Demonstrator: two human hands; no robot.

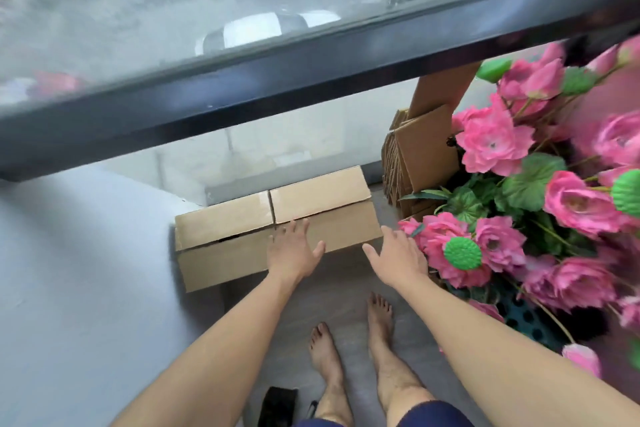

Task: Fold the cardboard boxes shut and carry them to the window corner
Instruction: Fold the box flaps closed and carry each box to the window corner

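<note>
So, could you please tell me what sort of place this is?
Probably an upper-floor room at a street-facing window: cars show below through the glass. A cardboard box sits on the floor by it, with flattened cardboard and pink artificial flowers in the corner.

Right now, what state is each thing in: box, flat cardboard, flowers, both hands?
Box: on the floor by the window, flaps folded down, a small gap showing at the left seam.
Flat cardboard: unfolded sheets, stacked on edge in the corner.
Flowers: standing at the right, beside the box.
Left hand: open, fingers on the box top.
Right hand: open, holding nothing, at the box's right end.
</note>
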